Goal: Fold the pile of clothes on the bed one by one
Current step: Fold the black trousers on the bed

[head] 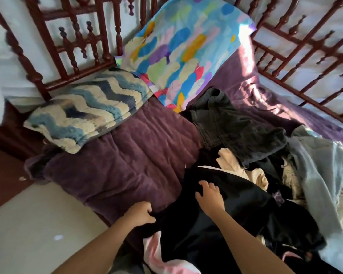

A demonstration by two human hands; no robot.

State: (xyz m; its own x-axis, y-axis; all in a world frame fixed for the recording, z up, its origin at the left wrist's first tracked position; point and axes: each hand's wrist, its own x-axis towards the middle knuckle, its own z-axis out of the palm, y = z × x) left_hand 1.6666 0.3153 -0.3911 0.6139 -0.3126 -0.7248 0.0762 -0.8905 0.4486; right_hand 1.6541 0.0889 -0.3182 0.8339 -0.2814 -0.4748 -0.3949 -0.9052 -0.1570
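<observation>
A pile of clothes covers the right half of the bed. On top near me lies a black garment (226, 220). My left hand (142, 213) grips its left edge with curled fingers at the bed's front. My right hand (209, 194) rests on the black cloth with fingers bent, pressing into it. Behind it lie dark grey jeans (232, 125), a cream piece (238, 171) and a light blue denim garment (321, 175). A pink and white cloth (156, 252) pokes out below the black one.
A purple quilted blanket (127, 155) covers the bed's left part. A blue and cream zigzag cushion (83, 107) and a colourful feather-print pillow (182, 48) lie at the head. A dark red wooden railing (71, 36) runs round the bed. Pale floor (38, 224) is at the left.
</observation>
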